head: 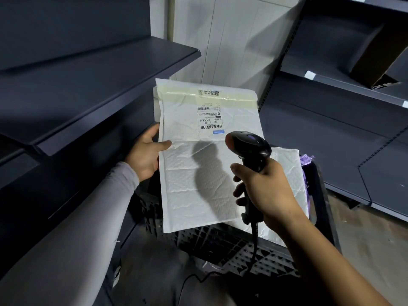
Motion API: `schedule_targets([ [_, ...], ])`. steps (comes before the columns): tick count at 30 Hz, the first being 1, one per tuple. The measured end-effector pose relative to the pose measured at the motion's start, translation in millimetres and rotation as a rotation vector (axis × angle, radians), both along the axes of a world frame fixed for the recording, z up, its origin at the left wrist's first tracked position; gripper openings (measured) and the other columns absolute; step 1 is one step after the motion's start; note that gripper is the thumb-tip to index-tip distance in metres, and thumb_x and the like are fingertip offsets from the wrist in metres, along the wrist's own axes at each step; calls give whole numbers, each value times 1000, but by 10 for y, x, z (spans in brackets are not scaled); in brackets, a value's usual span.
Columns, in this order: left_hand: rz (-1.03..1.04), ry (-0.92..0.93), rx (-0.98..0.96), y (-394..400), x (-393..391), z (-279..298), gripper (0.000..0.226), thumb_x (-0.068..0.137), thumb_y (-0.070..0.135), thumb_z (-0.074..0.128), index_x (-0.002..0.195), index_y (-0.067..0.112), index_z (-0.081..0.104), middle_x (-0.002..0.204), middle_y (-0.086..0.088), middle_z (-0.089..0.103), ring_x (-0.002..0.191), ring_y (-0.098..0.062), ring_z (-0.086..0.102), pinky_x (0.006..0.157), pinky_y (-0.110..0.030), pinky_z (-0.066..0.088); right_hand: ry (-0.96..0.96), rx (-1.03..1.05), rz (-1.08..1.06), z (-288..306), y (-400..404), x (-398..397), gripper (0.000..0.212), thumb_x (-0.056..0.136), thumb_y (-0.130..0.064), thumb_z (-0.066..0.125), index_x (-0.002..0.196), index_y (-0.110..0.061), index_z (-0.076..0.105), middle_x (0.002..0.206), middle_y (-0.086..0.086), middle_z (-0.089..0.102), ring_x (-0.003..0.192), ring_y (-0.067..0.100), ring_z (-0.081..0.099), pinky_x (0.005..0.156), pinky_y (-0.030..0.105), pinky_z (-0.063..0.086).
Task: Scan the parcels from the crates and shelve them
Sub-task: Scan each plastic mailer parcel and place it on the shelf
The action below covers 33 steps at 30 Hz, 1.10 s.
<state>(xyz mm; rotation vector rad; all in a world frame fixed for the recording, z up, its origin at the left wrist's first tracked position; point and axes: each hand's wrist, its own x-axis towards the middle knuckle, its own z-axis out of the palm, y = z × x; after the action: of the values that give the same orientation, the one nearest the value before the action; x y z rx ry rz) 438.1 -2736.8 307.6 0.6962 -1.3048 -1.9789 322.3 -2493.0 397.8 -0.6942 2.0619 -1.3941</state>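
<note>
A white padded mailer (198, 173) is held flat over a black plastic crate (220, 241), its shipping label (210, 120) with barcodes facing up near the far end. My left hand (146, 155) grips the mailer's left edge, thumb on top. My right hand (265, 191) holds a black corded barcode scanner (248, 146) by its handle, head aimed at the label from just below it. The scanner's shadow falls on the mailer. A second white mailer (289, 173) lies in the crate beneath, partly hidden.
Dark metal shelving runs along the left (92, 85) and the right (344, 111). A brown cardboard box (379, 56) sits on an upper right shelf. A purple bag (306, 161) shows at the crate's right side. The scanner cable (198, 279) trails to the floor.
</note>
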Motion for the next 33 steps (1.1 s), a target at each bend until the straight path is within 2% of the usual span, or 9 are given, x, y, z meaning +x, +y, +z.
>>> schedule_targets([
  [6, 59, 45, 52, 25, 33, 74, 53, 98, -11, 55, 139, 22, 60, 115, -5, 77, 97, -24, 76, 78, -39, 65, 4, -26, 26, -9, 22, 79, 7, 97, -18, 68, 104, -16, 67, 88, 5, 74, 61, 13, 70, 48, 30, 54],
  [10, 132, 130, 76, 164, 63, 190, 54, 98, -13, 52, 139, 22, 59, 114, -6, 77, 98, -24, 76, 82, -41, 64, 179, 43, 123, -132, -73, 183, 8, 90, -25, 74, 96, -24, 69, 82, -3, 72, 79, 22, 71, 73, 49, 64],
  [12, 173, 163, 81, 213, 84, 255, 54, 97, -14, 52, 137, 23, 59, 116, -7, 77, 102, -26, 75, 85, -42, 63, 256, 59, 247, -173, -120, 283, 16, 86, -29, 74, 100, -34, 69, 89, -16, 73, 92, 9, 70, 86, 42, 60],
  [14, 215, 191, 99, 252, 117, 327, 53, 96, -14, 53, 135, 21, 59, 118, -9, 75, 104, -28, 74, 84, -43, 62, 381, 49, 410, -213, -144, 377, 30, 87, -29, 73, 112, -43, 67, 142, -23, 58, 135, -2, 50, 111, 25, 43],
  [16, 219, 233, 156, 303, 143, 386, 52, 96, -14, 53, 135, 21, 56, 120, -10, 74, 102, -29, 74, 82, -47, 62, 505, 111, 568, -231, -130, 464, 40, 89, -30, 68, 126, -45, 64, 165, -22, 17, 154, -7, 5, 119, 14, 24],
  [19, 157, 276, 251, 389, 170, 468, 55, 98, -11, 50, 141, 25, 49, 126, -8, 71, 100, -28, 75, 77, -49, 63, 644, 314, 689, -248, -92, 578, 53, 88, -35, 60, 139, -48, 51, 173, -13, -12, 155, -1, -19, 120, 41, 37],
  [23, 116, 309, 317, 483, 203, 578, 57, 99, -12, 49, 141, 25, 45, 137, -10, 67, 109, -31, 73, 73, -51, 62, 740, 481, 676, -268, -130, 670, 84, 94, -38, 61, 162, -46, 12, 167, -8, -33, 158, 18, -22, 117, 52, 38],
  [29, 120, 60, 224, 667, 318, 592, 42, 102, -1, 57, 133, 24, 44, 130, -11, 70, 106, -33, 75, 76, -55, 62, 763, 459, 526, -409, -161, 538, 92, 95, -28, 61, 166, -29, 3, 171, -13, -21, 160, 23, -12, 119, 47, 39],
  [33, 535, -262, -126, 745, 518, 467, 48, 90, 7, 74, 130, 17, 50, 125, -6, 63, 108, -22, 65, 94, -45, 54, 824, 458, 556, -618, -97, 322, 84, 91, -24, 59, 164, -17, 18, 174, -5, -8, 160, 22, -12, 123, 49, 35],
])
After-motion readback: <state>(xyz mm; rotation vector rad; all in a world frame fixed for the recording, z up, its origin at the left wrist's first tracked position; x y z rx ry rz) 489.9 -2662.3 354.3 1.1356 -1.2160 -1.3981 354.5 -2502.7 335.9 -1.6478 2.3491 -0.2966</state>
